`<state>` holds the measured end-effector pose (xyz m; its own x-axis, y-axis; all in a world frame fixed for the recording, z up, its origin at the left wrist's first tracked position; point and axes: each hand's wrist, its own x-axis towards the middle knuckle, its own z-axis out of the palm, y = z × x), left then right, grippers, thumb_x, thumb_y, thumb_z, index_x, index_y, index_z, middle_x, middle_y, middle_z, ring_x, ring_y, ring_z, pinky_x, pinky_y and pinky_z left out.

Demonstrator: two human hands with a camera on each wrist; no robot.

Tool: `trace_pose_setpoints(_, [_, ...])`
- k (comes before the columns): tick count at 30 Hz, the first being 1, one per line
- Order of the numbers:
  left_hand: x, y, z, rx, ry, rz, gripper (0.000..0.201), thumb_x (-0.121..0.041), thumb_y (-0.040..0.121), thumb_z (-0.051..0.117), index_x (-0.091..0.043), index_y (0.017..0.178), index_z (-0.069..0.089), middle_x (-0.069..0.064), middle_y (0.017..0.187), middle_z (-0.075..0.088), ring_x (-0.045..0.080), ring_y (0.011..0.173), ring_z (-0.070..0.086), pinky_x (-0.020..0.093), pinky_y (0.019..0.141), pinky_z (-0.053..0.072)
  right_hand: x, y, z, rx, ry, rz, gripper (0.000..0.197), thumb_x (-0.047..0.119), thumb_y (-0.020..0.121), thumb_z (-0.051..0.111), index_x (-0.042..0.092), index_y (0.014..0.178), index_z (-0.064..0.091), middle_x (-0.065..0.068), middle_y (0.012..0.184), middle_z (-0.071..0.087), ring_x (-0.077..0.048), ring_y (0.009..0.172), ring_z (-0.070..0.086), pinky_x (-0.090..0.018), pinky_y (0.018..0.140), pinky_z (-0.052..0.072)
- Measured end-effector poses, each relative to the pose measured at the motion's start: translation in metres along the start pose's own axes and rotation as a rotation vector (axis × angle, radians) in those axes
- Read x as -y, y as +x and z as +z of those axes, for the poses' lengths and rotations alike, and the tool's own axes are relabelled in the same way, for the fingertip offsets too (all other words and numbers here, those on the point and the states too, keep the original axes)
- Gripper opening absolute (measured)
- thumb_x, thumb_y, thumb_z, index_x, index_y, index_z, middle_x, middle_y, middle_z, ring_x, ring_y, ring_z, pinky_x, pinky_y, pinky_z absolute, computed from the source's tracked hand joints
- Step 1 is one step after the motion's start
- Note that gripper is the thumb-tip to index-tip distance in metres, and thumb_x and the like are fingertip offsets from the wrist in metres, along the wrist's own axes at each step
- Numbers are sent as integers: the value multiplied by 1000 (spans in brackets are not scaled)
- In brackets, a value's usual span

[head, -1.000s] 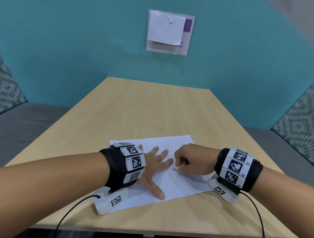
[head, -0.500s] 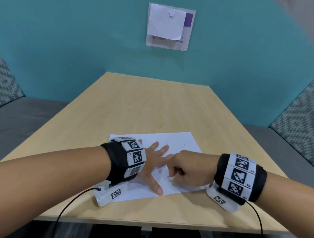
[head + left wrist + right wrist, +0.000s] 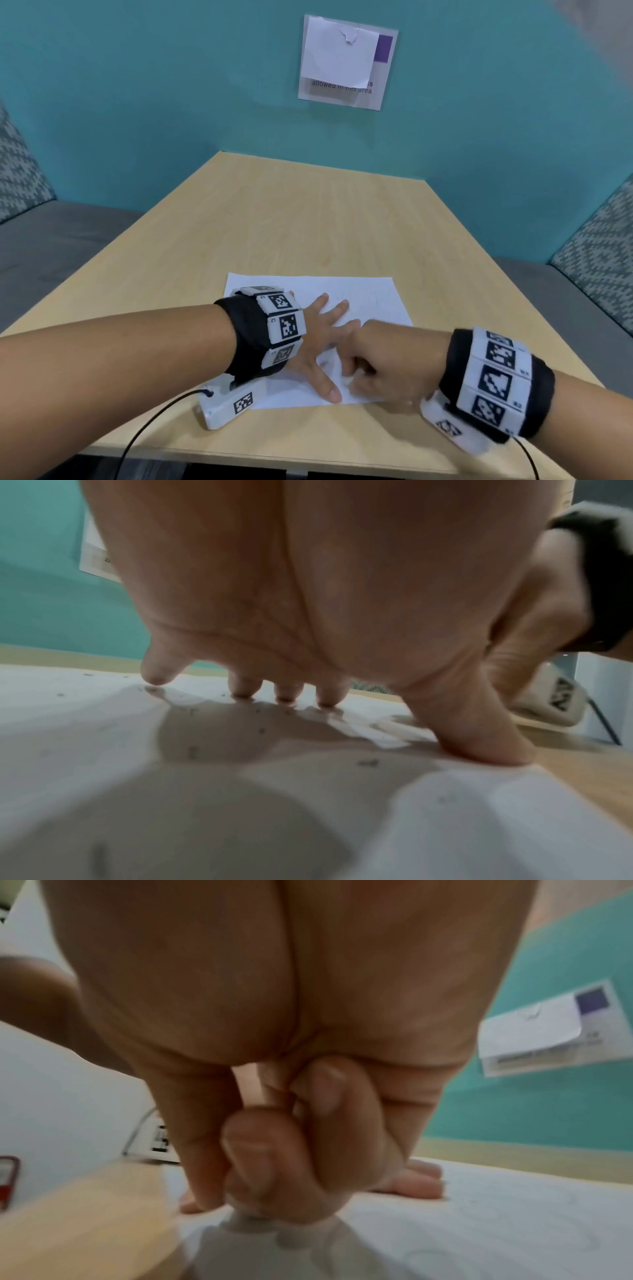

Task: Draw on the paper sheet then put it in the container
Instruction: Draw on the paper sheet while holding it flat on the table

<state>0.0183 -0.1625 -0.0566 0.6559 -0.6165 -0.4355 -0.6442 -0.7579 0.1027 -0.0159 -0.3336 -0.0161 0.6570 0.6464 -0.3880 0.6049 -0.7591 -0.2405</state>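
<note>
Left hand (image 3: 318,346) lies flat with spread fingers on the paper sheet (image 3: 373,298), so it cannot slide; beside it, right hand (image 3: 383,363) is curled, its contents hidden.

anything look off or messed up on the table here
Nothing is spilled or damaged. The paper sheet lies slightly askew on the table, pinned flat by the left hand. The right hand is curled over it, but no pen shows clearly. No container is in view.

Teal wall (image 3: 137,102) with sign (image 3: 347,63) behind wooden table (image 3: 308,222).
</note>
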Motion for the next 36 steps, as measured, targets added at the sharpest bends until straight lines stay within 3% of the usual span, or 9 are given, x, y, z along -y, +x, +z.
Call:
trace_pose_setpoints(5, [1, -1, 0, 19, 18, 0, 113, -76, 74, 64, -50, 152, -13, -4, 162, -29, 32, 149, -24, 77, 108, -6, -11, -1, -10, -37, 7, 69, 6, 22, 90, 56, 19, 90, 61, 14, 67, 50, -3, 61, 46, -23, 63, 39])
trace_pose_setpoints(8, [1, -3, -1, 14, 23, -1, 114, -75, 75, 65, -46, 155, -12, -3, 163, -29, 33, 149, -25, 77, 108, -6, 4, -3, -2, 32, 23, -10, 14, 20, 87, 56, 10, 79, 60, -1, 64, 58, -19, 58, 52, -31, 57, 41])
trace_pose_setpoints(13, [2, -2, -1, 34, 38, -1, 112, -77, 75, 63, -51, 152, -13, -4, 162, -30, 33, 149, -25, 78, 107, -6, -16, 3, -13, -46, 7, 104, 12, 25, 90, 59, 15, 93, 64, 11, 75, 59, -4, 66, 51, -24, 67, 42])
trace_pose_setpoints(17, [4, -2, 0, 8, 22, 21, 109, -77, 74, 64, -52, 152, -8, -2, 163, -27, 34, 150, -23, 78, 107, -6, -7, 4, -5, -2, -4, 17, 6, 21, 90, 58, 24, 86, 54, 17, 67, 48, 2, 60, 45, -15, 60, 34])
trace_pose_setpoints(20, [5, 1, 2, 21, 31, 6, 115, -81, 71, 62, -54, 149, -19, -5, 162, -30, 32, 150, -24, 77, 108, -7, -22, 6, -14, -67, 0, 126, 9, 23, 90, 59, 17, 94, 65, 17, 70, 51, 0, 64, 47, -21, 65, 39])
trace_pose_setpoints(25, [7, -1, 2, 0, 18, 29, 111, -79, 72, 63, -56, 149, -14, -4, 163, -29, 32, 150, -24, 79, 107, -6, -9, 4, -6, -22, 5, 12, 3, 24, 91, 59, 21, 90, 58, 16, 68, 48, 0, 61, 45, -17, 61, 36])
trace_pose_setpoints(28, [7, 0, 5, 3, 16, 8, 118, -81, 70, 62, -54, 147, -23, -6, 162, -30, 30, 150, -25, 78, 107, -8, -28, 6, -18, -73, -8, 153, 14, 25, 91, 60, 14, 98, 66, 16, 74, 52, -2, 66, 48, -24, 69, 40])
trace_pose_setpoints(31, [6, -3, 2, 7, -1, 22, 114, -78, 72, 65, -56, 148, -16, -5, 162, -30, 30, 149, -25, 78, 107, -8, -9, 5, -8, 8, -46, 31, 15, 20, 89, 55, 12, 97, 64, 7, 76, 59, -10, 67, 51, -30, 69, 46])
trace_pose_setpoints(36, [5, -4, 1, 27, 18, 11, 117, -80, 72, 62, -52, 150, -20, -7, 161, -31, 28, 149, -26, 77, 108, -8, -20, 3, -19, -44, -25, 125, 17, 24, 90, 60, 13, 100, 66, 14, 74, 54, -7, 68, 50, -24, 66, 41])
